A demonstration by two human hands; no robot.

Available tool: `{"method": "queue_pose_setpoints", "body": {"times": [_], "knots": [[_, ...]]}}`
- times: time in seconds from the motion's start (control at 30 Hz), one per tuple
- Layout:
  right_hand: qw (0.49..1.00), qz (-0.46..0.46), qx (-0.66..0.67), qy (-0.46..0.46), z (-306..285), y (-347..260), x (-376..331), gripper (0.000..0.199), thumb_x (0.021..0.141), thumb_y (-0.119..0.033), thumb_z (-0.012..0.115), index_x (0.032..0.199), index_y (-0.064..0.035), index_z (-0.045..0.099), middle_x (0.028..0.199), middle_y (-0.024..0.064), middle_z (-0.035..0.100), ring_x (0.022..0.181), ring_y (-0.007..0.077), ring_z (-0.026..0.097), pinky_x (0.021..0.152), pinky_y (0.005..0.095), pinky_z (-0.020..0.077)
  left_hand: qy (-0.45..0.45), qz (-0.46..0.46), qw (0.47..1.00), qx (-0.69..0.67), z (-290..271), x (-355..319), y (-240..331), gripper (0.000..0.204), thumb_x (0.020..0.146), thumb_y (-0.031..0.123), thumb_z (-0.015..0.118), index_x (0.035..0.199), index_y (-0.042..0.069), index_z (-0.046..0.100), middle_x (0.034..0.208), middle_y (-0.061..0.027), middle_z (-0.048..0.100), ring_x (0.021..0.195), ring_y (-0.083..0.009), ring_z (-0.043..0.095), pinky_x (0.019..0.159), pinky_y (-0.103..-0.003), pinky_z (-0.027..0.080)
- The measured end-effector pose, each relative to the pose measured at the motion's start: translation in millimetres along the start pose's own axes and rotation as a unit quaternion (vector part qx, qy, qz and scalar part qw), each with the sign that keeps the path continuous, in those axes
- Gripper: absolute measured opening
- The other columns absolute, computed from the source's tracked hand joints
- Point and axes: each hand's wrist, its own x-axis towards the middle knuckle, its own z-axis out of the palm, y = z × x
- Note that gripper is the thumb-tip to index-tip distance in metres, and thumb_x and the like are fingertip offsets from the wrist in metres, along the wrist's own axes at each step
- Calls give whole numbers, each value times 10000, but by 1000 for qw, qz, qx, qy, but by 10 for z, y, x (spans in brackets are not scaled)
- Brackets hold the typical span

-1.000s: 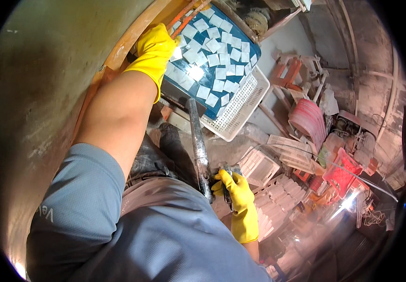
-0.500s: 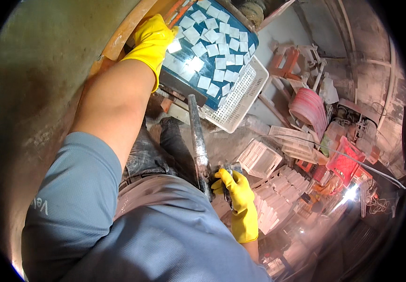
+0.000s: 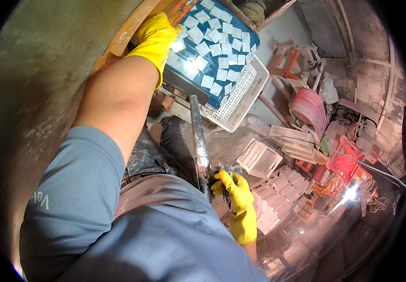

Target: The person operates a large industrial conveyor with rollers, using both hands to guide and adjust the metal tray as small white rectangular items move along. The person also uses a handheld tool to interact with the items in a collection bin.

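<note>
Yellow rubber gloves cover both of my hands. My left hand (image 3: 158, 35) reaches far up to the left edge of a blue surface (image 3: 184, 77), beside an orange bar (image 3: 182, 11). Its fingers look curled in, and what they hold, if anything, is hidden. Many thin, pale square tiles (image 3: 202, 49) lie scattered over the blue surface, some overlapping. Low in the middle, my right hand (image 3: 238, 197) is closed around a dark, wet-looking metal piece (image 3: 226, 181). Just left of it stands a long grey metal bar (image 3: 198, 136), apart from my left hand.
A white perforated crate (image 3: 233, 123) sits under the blue surface's right edge. Further right are a second pale crate (image 3: 259, 159), stacked pale slabs (image 3: 283, 190), a red basket (image 3: 345, 160) and a pink ribbed stack (image 3: 308, 110). A large drab panel (image 3: 38, 80) fills the left side.
My left hand and forearm have shifted slightly right, and the view has moved a little with them. My right hand keeps its hold on the metal piece.
</note>
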Motion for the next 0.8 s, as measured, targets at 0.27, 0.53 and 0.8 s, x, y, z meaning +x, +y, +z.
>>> {"method": "queue_pose_setpoints", "body": {"times": [0.27,0.53,0.8], "knots": [[1000,3,-8,-3,-32,21,80,472,993,-400,786,1124,48,711,909,161,783,779,228,731,758,351,589,4,3,1000,2,16,-36,-11,764,888,685,746,1383,115,632,1299,-202,721,1157,-419,720,953,-556,566],[1000,5,4,-9,5,-11,144,482,995,-415,784,1113,47,716,909,155,784,778,226,734,755,344,590,30,12,999,15,127,24,5,747,897,658,740,1371,90,638,1309,-219,721,1180,-439,706,979,-547,561],[1000,4,10,-10,-58,54,318,501,1000,-439,768,1130,42,725,918,141,784,778,214,726,750,341,577,85,38,995,17,244,130,-81,743,859,611,798,1318,38,685,1294,-262,727,1192,-460,701,979,-550,554]]}}
